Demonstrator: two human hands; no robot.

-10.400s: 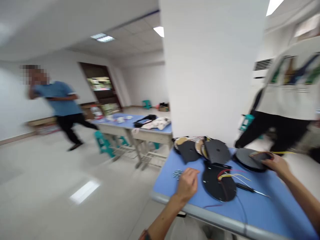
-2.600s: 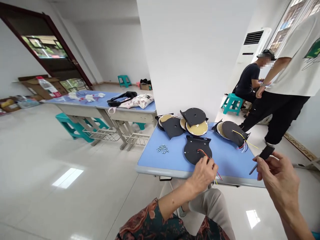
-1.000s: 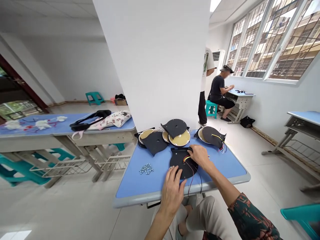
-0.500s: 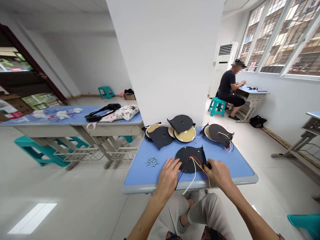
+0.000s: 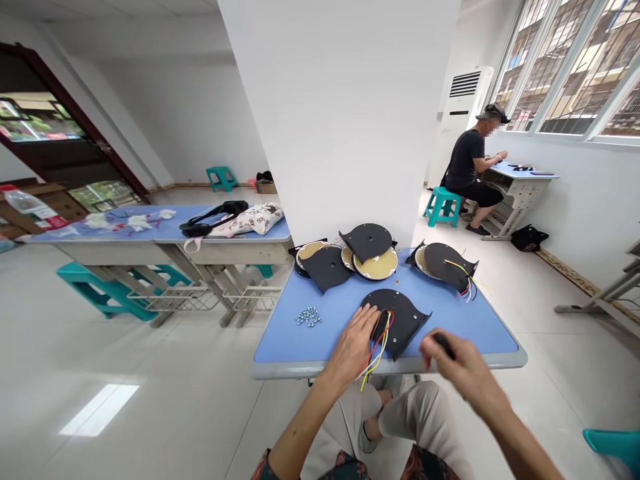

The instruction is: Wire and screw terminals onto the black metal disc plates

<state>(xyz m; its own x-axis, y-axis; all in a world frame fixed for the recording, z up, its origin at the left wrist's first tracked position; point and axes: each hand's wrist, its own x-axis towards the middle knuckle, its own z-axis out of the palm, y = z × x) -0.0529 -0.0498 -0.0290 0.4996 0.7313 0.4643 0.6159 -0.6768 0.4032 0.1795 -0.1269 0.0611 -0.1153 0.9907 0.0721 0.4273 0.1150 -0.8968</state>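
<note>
A black teardrop-shaped plate (image 5: pixel 400 320) lies near the front of the blue desk, with small screws in its face. Red, yellow, white and black wires (image 5: pixel 383 343) come out at its middle and hang toward the desk's front edge. My left hand (image 5: pixel 357 340) rests on the plate's left side, fingers stretched out flat beside the wires. To the right of the plate and apart from it, my right hand (image 5: pixel 457 360) is closed round a black-handled tool (image 5: pixel 443 344); its tip is hidden. A small pile of silvery screws (image 5: pixel 308 317) sits left of my left hand.
More black plates (image 5: pixel 327 268) with tan round discs (image 5: pixel 375 265) lie stacked at the back of the desk. Another plate with wires (image 5: pixel 445 263) is at the back right. A white pillar (image 5: pixel 345 120) stands behind. A person (image 5: pixel 473 160) sits at another desk.
The plate has turned so its corner points right and toward me, and its wires swung left. My right hand has come off its edge, moving right and nearer. My left hand still touches it.
</note>
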